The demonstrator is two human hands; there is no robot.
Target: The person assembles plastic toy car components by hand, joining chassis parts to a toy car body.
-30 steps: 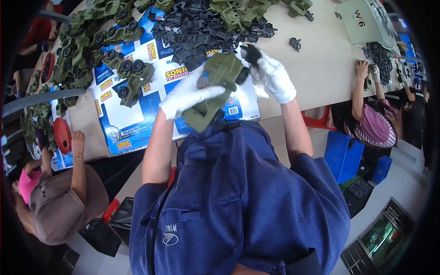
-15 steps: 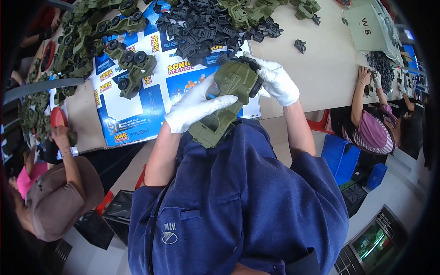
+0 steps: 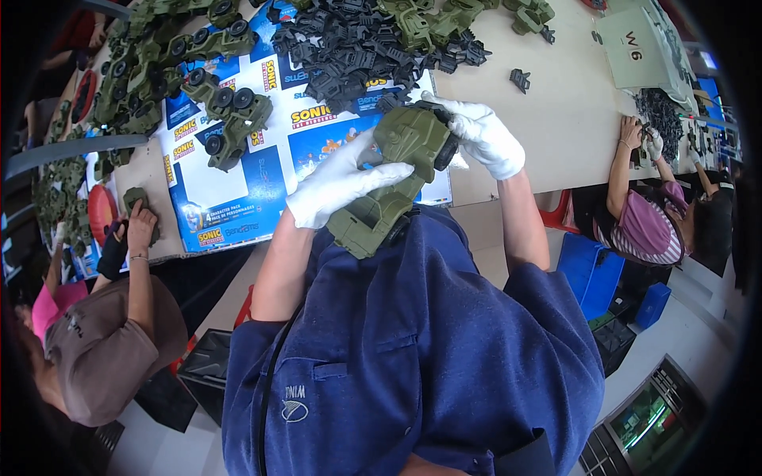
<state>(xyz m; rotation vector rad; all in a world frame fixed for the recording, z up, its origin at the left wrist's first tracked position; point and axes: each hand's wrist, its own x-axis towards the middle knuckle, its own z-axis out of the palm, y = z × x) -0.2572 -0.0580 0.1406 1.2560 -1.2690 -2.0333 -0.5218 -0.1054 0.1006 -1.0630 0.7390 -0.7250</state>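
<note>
Raised toy truck [image 3: 393, 178], both hands

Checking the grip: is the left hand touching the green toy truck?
Touching: the head view shows the left hand wrapped over the green toy truck.

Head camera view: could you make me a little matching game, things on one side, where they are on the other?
Things:
1. olive green toy truck body
2. heap of black plastic parts
3. finished green toy trucks
4. blue bin

Places:
A. on the floor, right of the person
B. between both gloved hands
C. on the printed blue sheet
D. table's far side, centre

Pairs: 1-B, 2-D, 3-C, 4-A
</note>
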